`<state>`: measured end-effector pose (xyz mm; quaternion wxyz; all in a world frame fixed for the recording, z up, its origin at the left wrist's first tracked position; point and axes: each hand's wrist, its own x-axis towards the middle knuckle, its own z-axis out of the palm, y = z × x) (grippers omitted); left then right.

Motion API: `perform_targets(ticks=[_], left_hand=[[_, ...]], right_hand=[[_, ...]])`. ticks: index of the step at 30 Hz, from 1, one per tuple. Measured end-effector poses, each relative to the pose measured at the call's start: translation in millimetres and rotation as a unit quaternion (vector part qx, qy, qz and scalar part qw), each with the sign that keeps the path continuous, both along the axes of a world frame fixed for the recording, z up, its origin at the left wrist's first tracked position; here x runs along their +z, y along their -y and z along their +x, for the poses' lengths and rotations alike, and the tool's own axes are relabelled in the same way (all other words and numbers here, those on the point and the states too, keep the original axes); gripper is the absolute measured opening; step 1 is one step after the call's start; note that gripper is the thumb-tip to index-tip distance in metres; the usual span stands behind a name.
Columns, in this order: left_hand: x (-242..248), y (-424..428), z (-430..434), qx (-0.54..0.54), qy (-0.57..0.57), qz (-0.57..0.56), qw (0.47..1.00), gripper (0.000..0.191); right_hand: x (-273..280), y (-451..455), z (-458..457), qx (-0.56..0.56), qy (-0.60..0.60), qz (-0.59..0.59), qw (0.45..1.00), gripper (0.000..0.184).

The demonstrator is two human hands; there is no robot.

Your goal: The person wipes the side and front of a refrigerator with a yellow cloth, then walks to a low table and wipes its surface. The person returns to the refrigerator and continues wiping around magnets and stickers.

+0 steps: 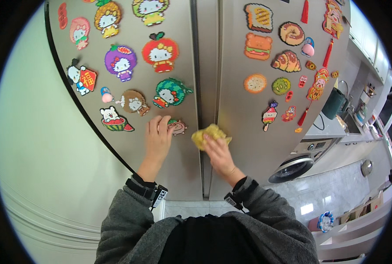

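My right hand (220, 155) presses a crumpled yellow cloth (212, 135) at the gap between the two doors of a metallic grey refrigerator. The cloth lies over the inner edge of the left door (182, 165) and reaches towards the right door (248, 158). My left hand (159, 138) is at the left door with fingers bent. Its fingertips overlap the left side of a small pinkish-brown bead magnet (179, 127) with a green part; whether they grip it or only rest beside it is hidden. Above it are a watermelon character magnet (170, 93) and a brown round one (134, 102).
More bead magnets, such as an apple character (160, 54) and a croissant (286, 61), cover both doors. Red tassels (328, 54) hang on the right. A pale wall (51, 148) adjoins the left side. A front-loading washing machine (295, 168) and bin (324, 221) stand at right.
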<state>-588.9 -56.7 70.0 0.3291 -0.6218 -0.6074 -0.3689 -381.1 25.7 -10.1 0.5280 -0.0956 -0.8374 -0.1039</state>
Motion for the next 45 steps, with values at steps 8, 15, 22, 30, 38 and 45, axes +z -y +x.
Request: perform_targets(ticks=[8,15,22,30,38,45], left_hand=[[53.3,-18.6,-7.5,0.091,-0.225,0.012,0.970,0.060],[49.3,-32.4,3.1,0.087,-0.182,0.099,0.974,0.054],[42.6,-39.2,3.3,0.099,-0.170,0.130,0.972,0.056],[41.1,-42.4,-0.3,0.089,-0.178,0.116,0.973,0.058],[32.4,-28.7,3.0,0.068,-0.165,0.098,0.979,0.056],[18.3,-12.9,13.7,0.004,-0.125,0.124,0.984,0.053]], right_hand=[[125.8,-31.4,-24.5,-0.164,-0.084,0.049,0.982,0.045],[85.9,-47.2,-32.4,-0.259,-0.098,0.028,0.961,0.036],[-2.9,-30.2,3.0,-0.246,-0.093,0.061,0.963,0.034],[67.7,-59.6,-2.2,-0.199,-0.063,0.020,0.978,0.041],[24.7,-33.7,4.2,-0.244,-0.193,-0.057,0.949,0.042],[25.5,-46.2,6.0,-0.243,-0.198,-0.060,0.948,0.041]])
